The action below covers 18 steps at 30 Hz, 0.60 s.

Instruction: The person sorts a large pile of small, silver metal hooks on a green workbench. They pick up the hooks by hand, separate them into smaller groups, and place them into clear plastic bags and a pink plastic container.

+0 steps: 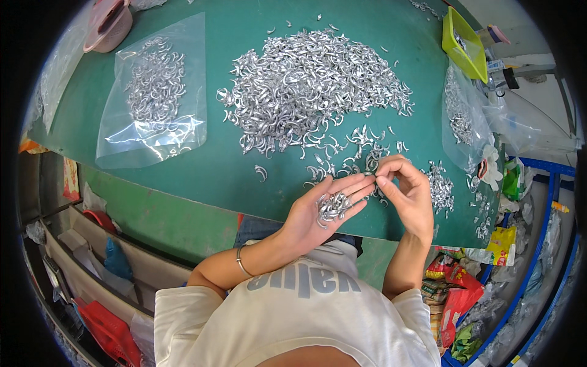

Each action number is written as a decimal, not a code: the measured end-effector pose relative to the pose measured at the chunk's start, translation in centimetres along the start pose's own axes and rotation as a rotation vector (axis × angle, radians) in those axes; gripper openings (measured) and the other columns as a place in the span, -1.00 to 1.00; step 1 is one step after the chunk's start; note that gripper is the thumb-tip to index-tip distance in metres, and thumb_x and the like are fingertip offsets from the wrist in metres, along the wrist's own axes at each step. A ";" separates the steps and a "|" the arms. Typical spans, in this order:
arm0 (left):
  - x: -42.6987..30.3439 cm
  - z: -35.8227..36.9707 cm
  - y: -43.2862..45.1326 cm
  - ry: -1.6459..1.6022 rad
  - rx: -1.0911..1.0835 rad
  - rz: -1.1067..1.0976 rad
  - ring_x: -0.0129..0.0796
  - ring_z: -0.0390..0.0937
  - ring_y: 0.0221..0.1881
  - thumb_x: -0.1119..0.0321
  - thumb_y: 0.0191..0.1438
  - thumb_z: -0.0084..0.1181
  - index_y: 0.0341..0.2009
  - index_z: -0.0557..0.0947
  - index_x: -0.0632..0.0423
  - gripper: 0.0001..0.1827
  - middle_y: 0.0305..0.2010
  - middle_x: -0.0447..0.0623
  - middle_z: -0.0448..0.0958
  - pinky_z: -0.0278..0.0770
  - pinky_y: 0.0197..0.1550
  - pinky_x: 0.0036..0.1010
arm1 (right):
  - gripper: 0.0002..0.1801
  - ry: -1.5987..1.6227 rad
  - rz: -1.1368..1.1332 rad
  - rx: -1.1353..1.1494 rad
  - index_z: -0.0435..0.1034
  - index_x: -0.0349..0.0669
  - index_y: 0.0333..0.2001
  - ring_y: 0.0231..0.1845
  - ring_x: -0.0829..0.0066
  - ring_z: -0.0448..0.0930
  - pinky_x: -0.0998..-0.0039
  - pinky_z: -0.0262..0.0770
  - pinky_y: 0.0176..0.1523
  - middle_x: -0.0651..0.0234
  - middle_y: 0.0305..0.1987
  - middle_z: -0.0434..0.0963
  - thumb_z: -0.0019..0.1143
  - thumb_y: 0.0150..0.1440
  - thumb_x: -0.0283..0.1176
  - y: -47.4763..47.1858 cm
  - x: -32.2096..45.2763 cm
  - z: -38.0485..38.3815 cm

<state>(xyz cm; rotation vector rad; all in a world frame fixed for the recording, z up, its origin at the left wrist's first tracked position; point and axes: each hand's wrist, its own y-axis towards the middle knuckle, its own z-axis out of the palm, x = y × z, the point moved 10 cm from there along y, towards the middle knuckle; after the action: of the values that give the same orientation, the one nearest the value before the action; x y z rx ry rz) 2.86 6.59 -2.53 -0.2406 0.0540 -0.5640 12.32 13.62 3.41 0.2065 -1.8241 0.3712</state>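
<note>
My left hand [312,215] is palm up above the table's near edge, with a small heap of curved silvery metal pieces [334,206] lying in it. At its fingertips is my right hand [403,192], thumb and forefinger pinched together; whether a piece is between them cannot be made out. Beyond both hands a large pile of the same curved pieces [312,87] spreads over the green tabletop [197,183]. Loose pieces lie scattered between the pile and my hands. A smaller heap of metal pieces [440,188] is just right of my right hand.
A clear plastic bag [156,142] with similar pieces lies at the left. At the right are another filled bag [463,119] and a yellow-green basket [463,46]. A pink basket [107,32] stands at the far left. Blue shelving [550,197] with packets flanks the table's right side.
</note>
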 end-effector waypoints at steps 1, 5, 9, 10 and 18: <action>0.0 -0.1 0.0 -0.012 -0.011 0.003 -0.12 0.10 0.39 0.07 0.34 -0.40 0.29 0.14 0.35 -0.37 0.38 0.21 0.10 -0.03 0.44 -0.21 | -0.85 -0.110 -0.082 0.057 0.47 -0.26 -0.31 -0.21 0.48 0.44 0.48 0.29 -0.08 0.36 -0.25 0.50 0.23 -0.03 -0.59 -0.2 1.0 0.7; -0.1 -0.5 0.1 -0.083 0.004 0.022 -0.11 0.06 0.40 0.06 0.35 -0.41 0.30 0.13 0.31 -0.37 0.38 0.21 0.09 -0.05 0.44 -0.21 | -0.76 -0.389 -0.271 0.169 0.52 -0.21 -0.36 -0.27 0.35 0.42 0.36 0.29 -0.09 0.36 -0.25 0.52 0.36 -0.20 -0.53 -1.3 4.4 3.5; 0.0 0.1 0.0 -0.078 0.004 -0.003 -0.12 0.03 0.42 0.07 0.35 -0.41 0.31 0.12 0.29 -0.38 0.40 0.21 0.05 -0.05 0.44 -0.20 | -0.77 -0.518 -0.288 0.107 0.53 -0.21 -0.39 -0.29 0.33 0.42 0.37 0.28 -0.10 0.37 -0.30 0.53 0.37 -0.22 -0.53 -1.9 3.9 3.7; 0.0 0.3 0.1 -0.082 0.005 -0.003 -0.12 0.02 0.42 0.07 0.35 -0.41 0.31 0.12 0.29 -0.38 0.41 0.21 0.04 -0.06 0.44 -0.20 | -0.78 -0.502 -0.296 0.070 0.52 -0.22 -0.40 -0.29 0.33 0.42 0.37 0.29 -0.11 0.36 -0.32 0.53 0.37 -0.22 -0.53 -1.8 3.8 3.3; -0.1 0.7 0.1 -0.132 0.057 0.020 -0.09 -0.06 0.44 0.08 0.34 -0.43 0.31 0.10 0.30 -0.38 0.43 0.21 -0.02 -0.08 0.45 -0.19 | -0.92 0.247 -0.052 -0.007 0.39 -0.32 -0.32 -0.27 0.43 0.49 0.46 0.37 -0.13 0.24 -0.32 0.54 0.11 0.13 -0.54 -2.1 0.9 1.6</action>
<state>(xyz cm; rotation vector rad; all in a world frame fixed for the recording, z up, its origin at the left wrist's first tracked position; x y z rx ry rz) 2.86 6.88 -1.85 -0.2207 -0.0872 -0.5279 11.27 11.09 4.20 0.1940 -1.5738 0.3380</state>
